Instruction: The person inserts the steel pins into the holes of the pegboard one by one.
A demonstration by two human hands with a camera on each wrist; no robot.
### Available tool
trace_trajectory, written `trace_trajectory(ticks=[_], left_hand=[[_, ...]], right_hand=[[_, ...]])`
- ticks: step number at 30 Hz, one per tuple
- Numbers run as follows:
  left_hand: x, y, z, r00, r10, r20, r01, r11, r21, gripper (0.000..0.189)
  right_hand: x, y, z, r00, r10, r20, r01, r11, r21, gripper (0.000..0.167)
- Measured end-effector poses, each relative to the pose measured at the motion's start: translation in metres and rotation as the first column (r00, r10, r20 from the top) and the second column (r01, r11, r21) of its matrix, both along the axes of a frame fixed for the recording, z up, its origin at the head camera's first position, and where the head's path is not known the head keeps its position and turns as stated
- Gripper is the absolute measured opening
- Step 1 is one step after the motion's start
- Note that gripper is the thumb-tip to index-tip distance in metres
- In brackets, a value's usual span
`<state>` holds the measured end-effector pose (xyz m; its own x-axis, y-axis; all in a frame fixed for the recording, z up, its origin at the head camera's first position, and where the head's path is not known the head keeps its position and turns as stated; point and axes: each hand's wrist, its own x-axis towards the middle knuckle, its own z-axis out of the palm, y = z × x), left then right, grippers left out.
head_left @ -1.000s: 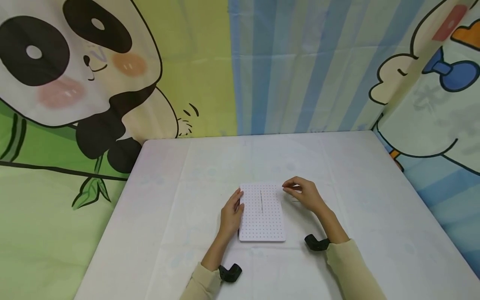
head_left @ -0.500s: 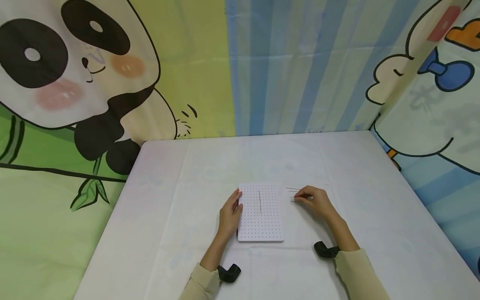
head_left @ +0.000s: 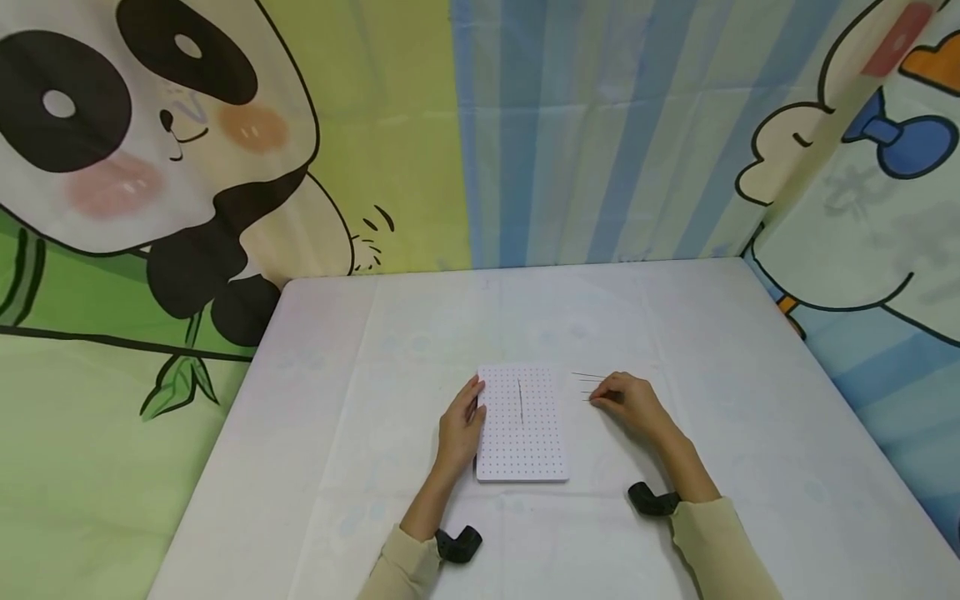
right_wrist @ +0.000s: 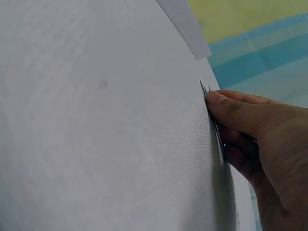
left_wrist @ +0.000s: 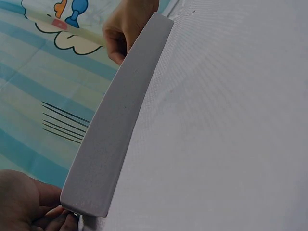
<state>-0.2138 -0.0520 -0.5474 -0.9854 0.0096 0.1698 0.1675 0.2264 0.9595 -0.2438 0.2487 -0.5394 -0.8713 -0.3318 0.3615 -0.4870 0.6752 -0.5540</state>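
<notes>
My left hand (head_left: 459, 425) grips the left edge of a white pegboard (head_left: 543, 454), dotted with rows of small holes. In the left wrist view, several thin dark metal pins (left_wrist: 66, 112) stand up from the board, parallel to each other. From the head view they line up as one dark line. My right hand (head_left: 628, 400) is at the table just right of the board, over several loose metal pins (head_left: 587, 375) lying side by side. Thumb and forefinger pinch a thin pin (right_wrist: 201, 85) low against the tabletop, in the right wrist view.
The board lies on a table (head_left: 390, 358) under a white cloth. Printed curtains (head_left: 405, 125) hang behind and at both sides. A black wrist camera (head_left: 459, 546) sits on the left wrist, another black camera (head_left: 652, 500) on the right.
My right hand has moved from beside the board's upper right edge, rightward and slightly nearer, onto the loose pins. My left hand has kept its grip on the board.
</notes>
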Motion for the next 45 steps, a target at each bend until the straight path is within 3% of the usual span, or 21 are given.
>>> trace_trajectory(ticks=[4, 6, 8, 16, 28, 37, 41, 45], left_hand=[[0.001, 0.001, 0.007, 1.0, -0.001, -0.005, 0.001, 1.0, 0.0, 0.041], [-0.003, 0.001, 0.001, 1.0, -0.001, -0.016, 0.001, 1.0, -0.002, 0.041], [-0.002, 0.002, 0.003, 1.0, 0.002, -0.021, -0.001, 1.0, 0.012, 0.041], [-0.006, -0.001, -0.006, 1.0, -0.001, 0.017, 0.002, 1.0, -0.016, 0.043], [-0.005, -0.002, -0.008, 1.0, 0.005, 0.01, -0.005, 1.0, -0.02, 0.043], [-0.005, -0.002, -0.012, 1.0, 0.0, 0.001, 0.0, 1.0, -0.028, 0.042], [-0.004, -0.003, -0.013, 1.0, 0.008, 0.008, -0.008, 0.999, -0.031, 0.042], [-0.005, -0.002, -0.013, 1.0, 0.002, 0.005, -0.002, 1.0, -0.026, 0.043]], right_hand=[[-0.001, 0.0, 0.0, 1.0, 0.016, -0.023, -0.016, 1.0, 0.004, 0.012], [-0.001, 0.0, 0.001, 0.999, 0.024, -0.035, -0.024, 1.0, 0.002, 0.013], [-0.001, 0.0, 0.001, 0.999, 0.026, -0.031, -0.026, 1.0, -0.003, 0.013], [-0.001, 0.001, 0.0, 1.0, 0.027, -0.014, -0.028, 0.999, -0.036, 0.012], [-0.002, 0.001, -0.004, 0.999, 0.031, -0.03, -0.032, 0.999, -0.036, 0.012], [0.0, 0.0, -0.002, 0.999, 0.006, 0.053, -0.006, 1.0, 0.004, 0.007], [0.0, -0.003, 0.005, 0.999, 0.0, 0.036, 0.001, 0.999, -0.034, 0.006], [-0.006, -0.011, 0.014, 1.0, 0.01, 0.002, -0.009, 0.99, -0.138, 0.006]])
